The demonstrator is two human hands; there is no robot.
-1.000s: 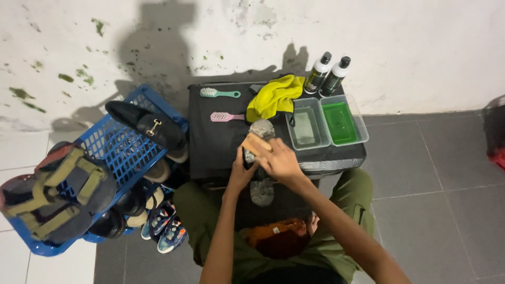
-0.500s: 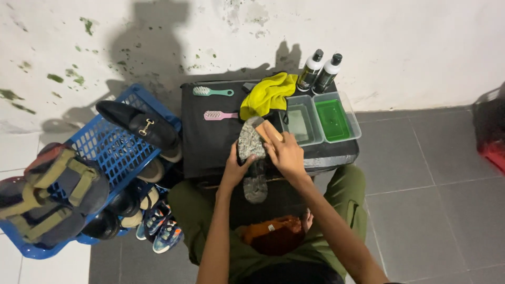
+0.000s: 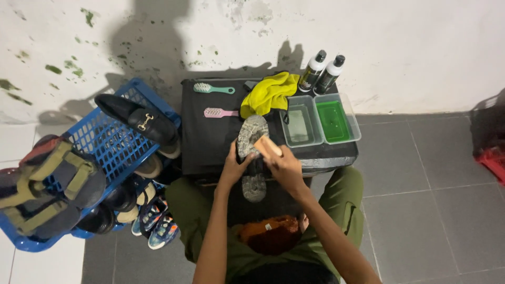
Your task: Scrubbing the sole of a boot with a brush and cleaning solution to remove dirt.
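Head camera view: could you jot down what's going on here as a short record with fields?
Left hand: the left hand grips the upturned grey-soled shoe by its side.
Right hand: the right hand presses a pale wooden-backed brush on the sole.
Surface: low black-covered table.
On table: teal brush, pink brush, yellow cloth, clear tub, green tub, two dark white-capped bottles.
Beside: blue plastic basket with a black loafer.
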